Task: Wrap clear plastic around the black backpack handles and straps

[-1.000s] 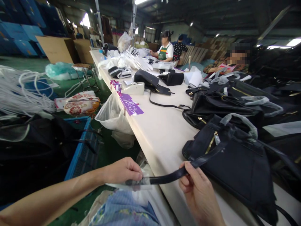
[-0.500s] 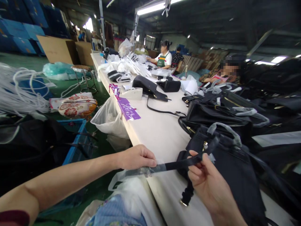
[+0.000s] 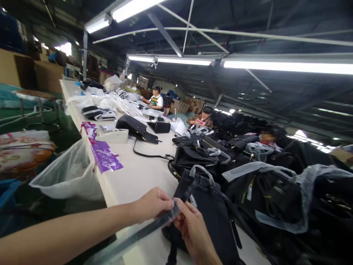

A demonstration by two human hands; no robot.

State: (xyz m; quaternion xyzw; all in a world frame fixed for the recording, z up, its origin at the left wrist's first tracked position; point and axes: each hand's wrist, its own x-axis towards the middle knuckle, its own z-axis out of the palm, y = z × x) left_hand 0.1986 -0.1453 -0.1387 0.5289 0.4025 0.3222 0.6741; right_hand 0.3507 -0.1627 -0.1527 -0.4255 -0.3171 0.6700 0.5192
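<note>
- The left hand is nearly closed, thumb against fingers, gripping a clear plastic sleeve with a dark strap inside it.
- The right hand pinches the same sleeved strap between thumb and forefinger, its other fingers curled under; the two hands are almost touching.
- The sleeve slants from the hands down to the near left, over the edge of the tabletop.
- Just beyond the right hand, a black backpack lies at the near right of the tabletop, its top handle wrapped in translucent plastic.
- To the right, more black bags are heaped together, some with plastic-wrapped handles.
- Farther along the tabletop lie a black flap bag and, just beside it on the right, a smaller black bag.
- A white dispenser-like object sits left of them, behind purple plastic along the left edge.
- A translucent bag hangs beside that edge.
- At the far end, a co-worker in a green apron stands by white material.
</note>
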